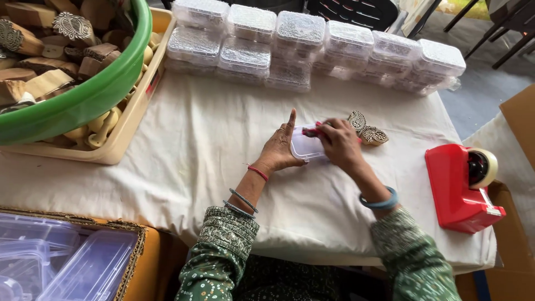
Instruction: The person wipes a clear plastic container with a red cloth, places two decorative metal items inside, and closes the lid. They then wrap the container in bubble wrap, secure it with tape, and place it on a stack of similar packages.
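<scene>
Clear plastic box [307,147] on cloth-covered worktop [212,145], steadied by half-open left hand [277,150], index finger raised. Right hand [339,144] closed over box's far end, contents unclear. Could skid toward two carved blocks [366,129] if pressed unevenly.

Small box [306,147] lies between both hands, carved blocks [366,130] right of it, tape dispenser [461,187] farther right
</scene>
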